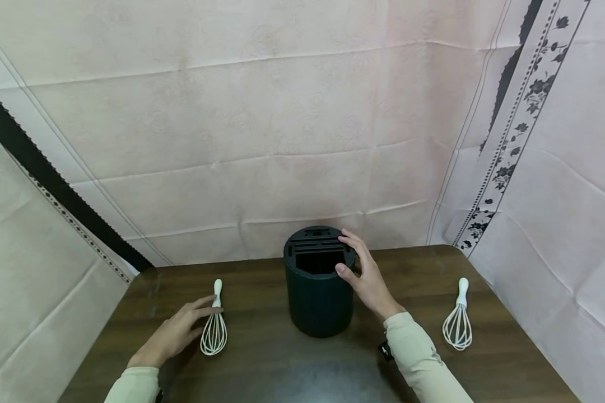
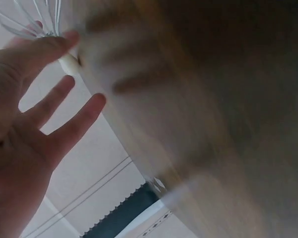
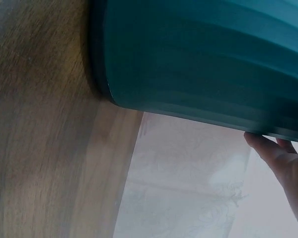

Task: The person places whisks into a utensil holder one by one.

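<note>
My left hand (image 1: 176,331) reaches over a white whisk (image 1: 217,286) lying on the left of the table, handle pointing away. Its straight, spread fingers cross the whisk where handle meets wires, and the thumb lies near the wire loops. In the left wrist view, thumb and forefinger overlap the whisk (image 2: 68,65) while the other fingers stretch out. A dark green round utensil holder (image 1: 320,307) stands upright at the table's back middle, with narrow slots and a larger opening on top. My right hand (image 1: 372,286) grips its right rim, thumb in front and fingers behind.
A second white whisk (image 1: 462,294) lies on the right of the brown wooden table (image 1: 262,364), handle away from me. Pale cloth (image 1: 262,123) hangs behind the table and along both sides, with a dark flowered border at right.
</note>
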Action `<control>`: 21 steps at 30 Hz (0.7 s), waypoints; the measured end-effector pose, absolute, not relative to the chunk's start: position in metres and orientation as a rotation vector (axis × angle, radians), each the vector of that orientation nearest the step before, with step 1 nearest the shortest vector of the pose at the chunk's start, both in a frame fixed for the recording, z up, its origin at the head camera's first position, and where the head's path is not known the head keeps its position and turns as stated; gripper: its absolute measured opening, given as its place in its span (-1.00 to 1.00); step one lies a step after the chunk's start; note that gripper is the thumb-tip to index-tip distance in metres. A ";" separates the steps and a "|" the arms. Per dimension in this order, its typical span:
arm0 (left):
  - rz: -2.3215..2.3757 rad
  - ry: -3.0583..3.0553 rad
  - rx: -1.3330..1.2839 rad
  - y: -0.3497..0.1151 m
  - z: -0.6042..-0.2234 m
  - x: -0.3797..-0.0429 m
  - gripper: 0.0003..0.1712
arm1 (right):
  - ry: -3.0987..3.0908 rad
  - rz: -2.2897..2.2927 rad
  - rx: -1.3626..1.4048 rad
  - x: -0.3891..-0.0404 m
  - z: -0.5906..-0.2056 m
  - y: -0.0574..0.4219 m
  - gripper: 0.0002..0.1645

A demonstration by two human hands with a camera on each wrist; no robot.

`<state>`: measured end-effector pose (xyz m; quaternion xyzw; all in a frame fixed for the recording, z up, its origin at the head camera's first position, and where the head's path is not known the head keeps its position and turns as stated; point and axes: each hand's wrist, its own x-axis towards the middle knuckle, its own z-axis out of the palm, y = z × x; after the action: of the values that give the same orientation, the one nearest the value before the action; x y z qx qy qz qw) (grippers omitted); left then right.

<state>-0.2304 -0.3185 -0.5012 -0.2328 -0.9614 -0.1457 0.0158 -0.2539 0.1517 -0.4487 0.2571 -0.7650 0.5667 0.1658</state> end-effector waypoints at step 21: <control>-0.351 -2.931 -0.431 -0.271 -0.511 -0.232 -0.61 | -2.172 1.643 0.737 -0.252 -0.448 0.151 -0.31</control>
<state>-0.2315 -0.2710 -0.5106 -0.1441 -0.9794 -0.1173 0.0791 -0.2521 0.1511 -0.4482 0.2578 -0.7601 0.5749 0.1592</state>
